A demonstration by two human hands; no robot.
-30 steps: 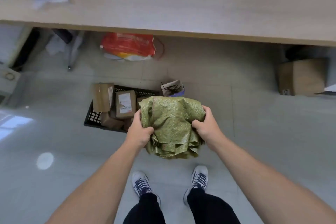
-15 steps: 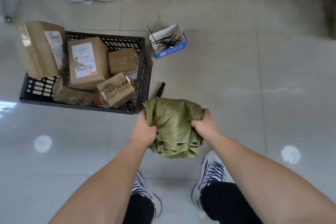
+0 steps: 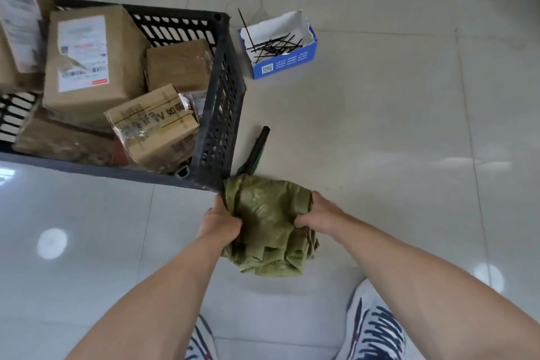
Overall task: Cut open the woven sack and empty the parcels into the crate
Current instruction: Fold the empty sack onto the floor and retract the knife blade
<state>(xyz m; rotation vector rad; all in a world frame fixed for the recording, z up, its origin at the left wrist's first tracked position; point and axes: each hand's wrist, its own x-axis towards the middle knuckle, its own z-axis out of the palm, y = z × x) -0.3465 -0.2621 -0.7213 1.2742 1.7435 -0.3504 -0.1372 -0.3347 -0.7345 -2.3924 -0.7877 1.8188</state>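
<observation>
Floor tiles (image 3: 380, 126), pale and glossy, fill most of the view. On them at the upper left stands a black slotted plastic crate (image 3: 222, 90) heaped with brown parcels: a tall labelled box (image 3: 17, 29) at the left edge, a large box with a torn white shipping label (image 3: 87, 55), a small plain taped box (image 3: 179, 66) against the right wall, a printed carton (image 3: 152, 123) tilted on top near the front, and a flat parcel (image 3: 58, 140) low at the front left. Just off the crate's near right corner, the green woven sack (image 3: 268, 222) is bunched into a crumpled bundle between both hands. The left hand (image 3: 217, 223) grips its left side with curled fingers, and the right hand (image 3: 320, 218) grips its right side, fingers dug into the folds. Whether the sack touches the crate or the floor cannot be told. A white sneaker with dark stripes (image 3: 377, 327) shows at the lower right, and part of another (image 3: 198, 345) at the bottom edge. Right of the crate sits an open blue cardboard box (image 3: 285, 61) holding loose black cable ties (image 3: 274, 47). A dark utility cutter (image 3: 255, 150) lies on the floor beside the crate's right wall, its near end hidden by the sack.
</observation>
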